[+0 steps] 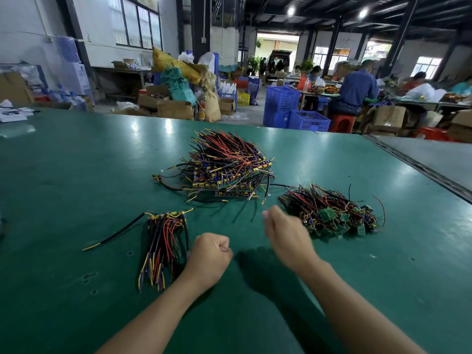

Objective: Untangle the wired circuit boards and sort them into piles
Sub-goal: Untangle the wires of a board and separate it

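Sorting looks between picks: left grip (212, 254) balled into a fist, nothing seen in it, just beside the small combed bundle of red, black and yellow wired boards (166, 241). Right grip (286, 233) is blurred, loose and empty, near the tangled heap of green circuit boards (332, 215). Next move, probably: tease one board free without dragging neighbours. Big stacked wire pile (227, 167) sits behind. Glossy green surface (76, 175); workshop with blue plastic crates (281, 103).

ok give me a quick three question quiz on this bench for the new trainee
1. True or false: the left hand lies flat with its fingers spread.
2. How many separate groups of wires lie on the green table?
3. Which one shows loose green boards? A the big middle heap, B the right pile, C the small left bundle.
Key: 1 false, it is a fist; 2 three; 3 B.
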`<state>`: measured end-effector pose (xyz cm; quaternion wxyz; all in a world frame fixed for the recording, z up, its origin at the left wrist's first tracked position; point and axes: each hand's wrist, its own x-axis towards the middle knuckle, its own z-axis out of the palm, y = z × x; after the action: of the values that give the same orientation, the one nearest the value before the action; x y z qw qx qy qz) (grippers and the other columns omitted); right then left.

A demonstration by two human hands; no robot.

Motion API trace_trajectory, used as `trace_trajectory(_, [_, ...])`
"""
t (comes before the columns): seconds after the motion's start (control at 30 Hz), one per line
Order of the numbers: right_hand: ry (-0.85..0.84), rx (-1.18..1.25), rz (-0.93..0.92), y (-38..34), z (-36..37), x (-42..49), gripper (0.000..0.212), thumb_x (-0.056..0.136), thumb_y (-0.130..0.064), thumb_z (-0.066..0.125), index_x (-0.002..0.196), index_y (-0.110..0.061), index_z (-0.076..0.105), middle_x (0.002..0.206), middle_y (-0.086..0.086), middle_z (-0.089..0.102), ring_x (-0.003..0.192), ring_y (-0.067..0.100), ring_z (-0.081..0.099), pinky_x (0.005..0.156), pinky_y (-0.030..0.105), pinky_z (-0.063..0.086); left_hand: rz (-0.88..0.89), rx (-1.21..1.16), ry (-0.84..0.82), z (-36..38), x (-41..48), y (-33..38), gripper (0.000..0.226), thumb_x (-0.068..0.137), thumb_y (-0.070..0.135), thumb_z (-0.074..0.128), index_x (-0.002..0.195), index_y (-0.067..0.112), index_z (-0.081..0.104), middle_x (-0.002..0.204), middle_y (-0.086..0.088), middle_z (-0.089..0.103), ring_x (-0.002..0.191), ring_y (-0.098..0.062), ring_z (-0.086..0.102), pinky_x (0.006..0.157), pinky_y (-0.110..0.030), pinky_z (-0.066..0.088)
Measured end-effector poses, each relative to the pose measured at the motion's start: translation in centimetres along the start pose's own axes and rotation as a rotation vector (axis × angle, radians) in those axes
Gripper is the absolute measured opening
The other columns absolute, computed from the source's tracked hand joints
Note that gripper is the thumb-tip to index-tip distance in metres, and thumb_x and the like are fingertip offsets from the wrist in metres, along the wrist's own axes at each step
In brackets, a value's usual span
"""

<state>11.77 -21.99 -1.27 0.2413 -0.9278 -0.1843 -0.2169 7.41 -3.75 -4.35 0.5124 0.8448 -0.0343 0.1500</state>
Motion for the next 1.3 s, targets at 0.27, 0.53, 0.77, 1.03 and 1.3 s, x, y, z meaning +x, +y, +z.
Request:
trace_trajectory(0.27, [-0.162, 0.482, 0.157, -2.2, 2.6, -2.4, 0.058, 0.104, -0.042, 0.034, 0.051, -0.016, 0.033, 0.04, 0.006, 0.043, 0.039, 0.009, 0.036, 0.049, 0.028, 0.034, 0.245, 0.156, 0.376, -3.8, -0.8, 1.5, 0.053, 0.084, 0.013, 0.063, 0.056, 0.026, 0.021, 0.048, 0.008, 0.019, 0.046, -0.008, 0.019, 0.046, -0.026, 0.021])
trace_trajectory(0.53, [-0.247, 0.778, 0.217, -1.6, 3.1, -2.2, 0.028, 0.106, -0.017, 0.035, 0.09, -0.019, 0.057, 0.071, -0.005, 0.07, 0.044, 0.014, 0.053, 0.047, 0.019, 0.038, -0.358, 0.368, 0.488, -8.8, 1.5, -2.9, 0.026, 0.086, 0.029, 0.066, 0.092, 0.011, 0.049, 0.1, -0.014, 0.057, 0.098, -0.035, 0.051, 0.073, -0.037, 0.038])
trace_trajectory(0.77, [-0.227, 0.706, 0.202, -1.7, 2.1, -2.5, 0.037, 0.107, -0.026, 0.032, 0.075, -0.017, 0.048, 0.037, -0.003, 0.047, 0.033, 0.006, 0.035, 0.047, 0.02, 0.034, -0.521, 0.422, 0.388, -8.9, 1.7, -3.9, 0.053, 0.088, 0.045, 0.062, 0.118, 0.006, 0.042, 0.116, -0.019, 0.054, 0.111, -0.038, 0.048, 0.085, -0.046, 0.047])
trace_trajectory(1.03, [-0.199, 0.739, 0.2, -1.7, 2.3, -2.5, 0.031, 0.106, -0.027, 0.035, 0.084, -0.021, 0.056, 0.049, 0.001, 0.056, 0.041, 0.01, 0.048, 0.051, 0.021, 0.038, -0.337, 0.014, 0.291, -7.9, 1.6, -2.3, 0.037, 0.078, 0.018, 0.08, 0.111, 0.014, 0.064, 0.111, -0.004, 0.064, 0.102, -0.02, 0.056, 0.088, -0.035, 0.043])
trace_trajectory(1.3, [-0.258, 1.232, 0.527, -1.8, 1.3, -2.0, 0.036, 0.099, -0.046, 0.042, 0.118, -0.021, 0.058, 0.109, 0.01, 0.066, 0.08, 0.02, 0.069, 0.066, 0.032, 0.055, -0.118, -0.35, 0.158, -5.9, 0.4, 0.6, 0.034, 0.071, 0.005, 0.082, 0.097, 0.023, 0.069, 0.092, 0.011, 0.074, 0.086, -0.003, 0.068, 0.074, -0.016, 0.051])
